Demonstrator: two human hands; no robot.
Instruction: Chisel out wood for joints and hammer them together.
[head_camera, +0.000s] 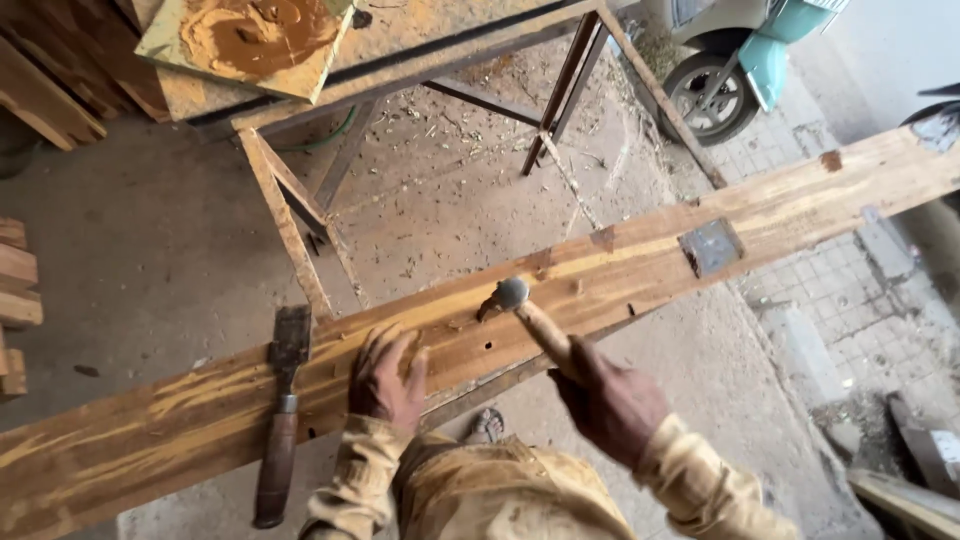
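A long worn wooden plank (640, 265) runs from lower left to upper right in the head view. My left hand (386, 378) presses flat on it with fingers spread. My right hand (608, 400) grips the wooden handle of a hammer (530, 318), whose steel head (507, 295) rests against the plank's top face. A wood chisel (280, 410) with a brown handle lies on the plank just left of my left hand, blade pointing away. A grey metal plate (710, 246) is fixed to the plank further right.
A metal-framed workbench (300, 215) stands behind the plank, with a stained board (245, 40) on top. Stacked timber (15, 290) sits at the left edge. A light blue scooter (745, 60) is parked at the upper right, on paving. Sawdust covers the floor.
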